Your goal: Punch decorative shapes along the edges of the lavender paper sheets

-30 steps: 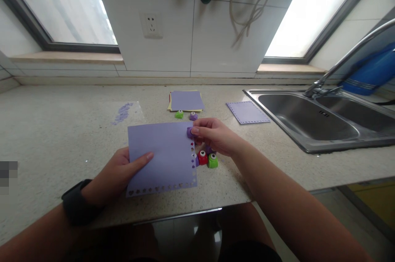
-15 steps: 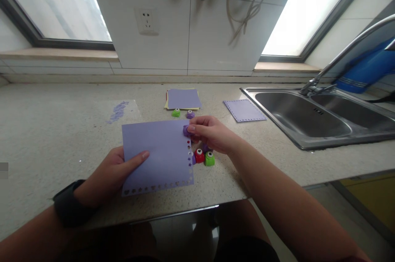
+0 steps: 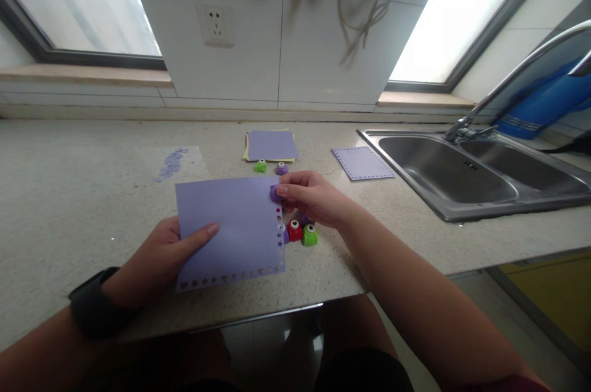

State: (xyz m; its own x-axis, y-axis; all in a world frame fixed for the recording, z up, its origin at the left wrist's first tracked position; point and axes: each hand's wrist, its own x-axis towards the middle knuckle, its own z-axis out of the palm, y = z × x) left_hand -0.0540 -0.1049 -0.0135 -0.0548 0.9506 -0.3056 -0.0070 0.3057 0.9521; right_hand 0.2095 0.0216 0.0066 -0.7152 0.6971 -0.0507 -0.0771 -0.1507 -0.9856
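A sheet of purple paper (image 3: 240, 226) is held over the counter by my left hand (image 3: 168, 250), thumb on top and fingers hidden beneath. Small punched shapes run along its bottom edge and up its right edge. My right hand (image 3: 314, 198) pinches a purple craft punch (image 3: 274, 193) at the upper part of the right edge. Close by on the counter sit a red punch (image 3: 294, 231) and a green punch (image 3: 310, 234), with purple ones partly hidden by the paper and my right hand.
Behind the sheet stand another green punch (image 3: 260, 165) and a purple punch (image 3: 281, 168), near a stack of coloured paper (image 3: 271, 146). A purple sheet with punched edges (image 3: 363, 163) lies beside the sink (image 3: 441, 216). Purple paper bits (image 3: 172, 164) lie at the left.
The whole view has shifted slightly. Both hands keep their holds, and the punch stays at about the same spot on the paper's right edge.
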